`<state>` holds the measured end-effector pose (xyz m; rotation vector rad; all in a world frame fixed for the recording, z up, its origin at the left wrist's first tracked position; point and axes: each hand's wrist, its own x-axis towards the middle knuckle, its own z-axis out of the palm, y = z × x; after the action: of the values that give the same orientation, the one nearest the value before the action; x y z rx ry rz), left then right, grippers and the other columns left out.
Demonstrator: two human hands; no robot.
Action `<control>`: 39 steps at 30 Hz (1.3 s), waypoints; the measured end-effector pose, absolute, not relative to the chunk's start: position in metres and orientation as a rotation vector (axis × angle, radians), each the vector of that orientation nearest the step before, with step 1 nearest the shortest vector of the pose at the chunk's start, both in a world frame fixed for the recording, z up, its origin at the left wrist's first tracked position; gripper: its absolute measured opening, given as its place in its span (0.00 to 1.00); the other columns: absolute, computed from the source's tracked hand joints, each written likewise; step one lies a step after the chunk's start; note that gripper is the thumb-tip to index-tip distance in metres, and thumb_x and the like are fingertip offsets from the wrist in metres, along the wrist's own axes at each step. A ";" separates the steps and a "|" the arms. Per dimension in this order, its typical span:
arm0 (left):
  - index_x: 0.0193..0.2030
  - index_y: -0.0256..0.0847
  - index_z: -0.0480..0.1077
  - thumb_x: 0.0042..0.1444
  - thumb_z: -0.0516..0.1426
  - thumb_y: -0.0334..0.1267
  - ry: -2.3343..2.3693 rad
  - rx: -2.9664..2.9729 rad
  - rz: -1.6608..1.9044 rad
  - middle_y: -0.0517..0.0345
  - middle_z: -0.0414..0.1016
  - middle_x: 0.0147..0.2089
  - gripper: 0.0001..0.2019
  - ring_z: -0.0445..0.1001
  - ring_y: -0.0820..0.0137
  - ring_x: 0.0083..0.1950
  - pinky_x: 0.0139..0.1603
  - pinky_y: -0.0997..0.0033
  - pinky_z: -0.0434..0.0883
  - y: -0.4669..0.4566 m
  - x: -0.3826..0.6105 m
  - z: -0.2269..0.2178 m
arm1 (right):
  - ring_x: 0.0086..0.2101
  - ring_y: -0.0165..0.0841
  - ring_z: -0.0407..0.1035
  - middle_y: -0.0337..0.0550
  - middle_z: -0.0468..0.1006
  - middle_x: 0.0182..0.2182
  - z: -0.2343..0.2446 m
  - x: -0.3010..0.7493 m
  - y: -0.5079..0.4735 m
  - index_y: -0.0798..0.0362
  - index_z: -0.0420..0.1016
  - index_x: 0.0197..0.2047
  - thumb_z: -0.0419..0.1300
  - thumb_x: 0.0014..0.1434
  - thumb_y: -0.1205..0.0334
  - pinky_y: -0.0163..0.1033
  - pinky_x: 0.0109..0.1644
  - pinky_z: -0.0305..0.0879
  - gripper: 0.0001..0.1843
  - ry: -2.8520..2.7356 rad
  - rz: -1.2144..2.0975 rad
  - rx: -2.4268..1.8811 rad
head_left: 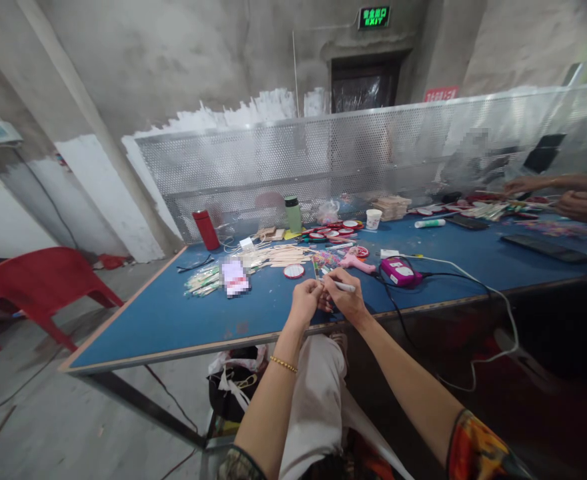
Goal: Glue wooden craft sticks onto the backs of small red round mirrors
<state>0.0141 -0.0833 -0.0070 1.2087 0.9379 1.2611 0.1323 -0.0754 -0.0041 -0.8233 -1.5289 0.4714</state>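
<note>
At the table's near edge my left hand (307,298) is closed in a pinch on a thin stick (316,268) that points away from me. Its lower end is hidden by the fingers. Close beside it, almost touching, my right hand (346,297) grips a white pen-shaped tool (345,287); the tip is too small to make out. Just beyond the hands lie a round red-rimmed disc (294,271), small colourful pieces (326,259) and a pink glue gun (358,262). Flat wooden sticks (288,255) are heaped behind the disc.
A purple box (400,272) with cables sits right of my hands. A phone (235,277) rests by green-tipped sticks (203,281). Behind stand a red bottle (206,231), a green bottle (292,215) and a paper cup (373,219). Another person's hands (586,207) work at far right.
</note>
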 end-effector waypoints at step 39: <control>0.25 0.39 0.63 0.48 0.62 0.42 0.957 1.214 1.241 0.63 0.70 0.19 0.12 0.71 0.72 0.17 0.21 0.72 0.71 -0.085 0.015 -0.004 | 0.18 0.29 0.65 0.37 0.72 0.19 -0.002 0.132 -0.077 0.50 0.67 0.26 0.56 0.59 0.57 0.34 0.24 0.63 0.11 -1.513 0.456 -0.861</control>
<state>0.0145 -0.0848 -0.0042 1.2144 0.9573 1.2408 0.1321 -0.0769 -0.0021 -0.8606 -1.5134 0.4559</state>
